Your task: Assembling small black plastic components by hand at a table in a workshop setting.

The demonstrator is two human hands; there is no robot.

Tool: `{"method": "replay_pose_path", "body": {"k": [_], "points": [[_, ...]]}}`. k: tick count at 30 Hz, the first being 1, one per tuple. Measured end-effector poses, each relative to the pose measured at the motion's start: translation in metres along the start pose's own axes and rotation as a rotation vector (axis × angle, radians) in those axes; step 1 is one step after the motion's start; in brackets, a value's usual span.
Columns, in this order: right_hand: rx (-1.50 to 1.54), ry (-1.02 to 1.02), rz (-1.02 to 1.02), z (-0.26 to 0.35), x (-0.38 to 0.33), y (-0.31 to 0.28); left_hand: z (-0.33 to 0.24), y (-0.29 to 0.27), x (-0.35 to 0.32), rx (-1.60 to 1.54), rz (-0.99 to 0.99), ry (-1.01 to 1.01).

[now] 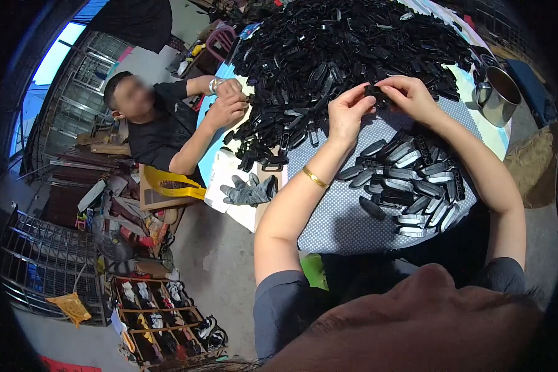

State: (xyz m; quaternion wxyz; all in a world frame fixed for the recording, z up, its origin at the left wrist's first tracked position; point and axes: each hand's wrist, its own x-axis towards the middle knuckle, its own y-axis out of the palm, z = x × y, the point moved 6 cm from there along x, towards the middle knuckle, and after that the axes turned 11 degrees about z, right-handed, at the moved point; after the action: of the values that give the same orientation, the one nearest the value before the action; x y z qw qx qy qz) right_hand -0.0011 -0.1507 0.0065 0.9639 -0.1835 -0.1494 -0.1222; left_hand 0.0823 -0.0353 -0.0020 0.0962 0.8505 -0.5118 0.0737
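Observation:
My left hand [348,116] and my right hand [411,98] meet over the near edge of a large heap of black plastic parts [347,43]. Thumb and fingers of both pinch a small black plastic piece [373,90], mostly covered by the fingertips. A gold bracelet [316,177] circles my left wrist. Between my forearms, on a patterned grey cloth [328,217], lies a smaller pile of oval black and grey plastic pieces [409,180]. One dark oval piece [372,208] rests a little apart, at that pile's left.
A co-worker [161,118] sits at the table's left, hands together at the heap's edge. A grey glove [252,191] lies near the left edge. At the right stands a metal mug [499,93]. A yellow plastic seat [173,183] and a shoe rack [161,322] are on the left.

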Motion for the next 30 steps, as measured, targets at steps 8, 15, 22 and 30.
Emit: {"method": "replay_pose_path", "body": {"k": [8, 15, 22, 30], "points": [[-0.381, -0.365, -0.266, 0.02, -0.008, 0.002, 0.002, 0.005, -0.002, -0.129, -0.061, 0.038], [-0.502, -0.346, -0.268, 0.033, -0.014, 0.004, 0.005, 0.009, 0.001, -0.176, -0.045, 0.008], [-0.138, 0.122, -0.019, 0.005, -0.004, 0.0, -0.006, 0.005, 0.006, -0.318, 0.043, 0.033], [-0.445, -0.177, -0.042, 0.039, -0.017, 0.01, -0.025, 0.014, 0.002, -0.236, 0.138, 0.05]]}}
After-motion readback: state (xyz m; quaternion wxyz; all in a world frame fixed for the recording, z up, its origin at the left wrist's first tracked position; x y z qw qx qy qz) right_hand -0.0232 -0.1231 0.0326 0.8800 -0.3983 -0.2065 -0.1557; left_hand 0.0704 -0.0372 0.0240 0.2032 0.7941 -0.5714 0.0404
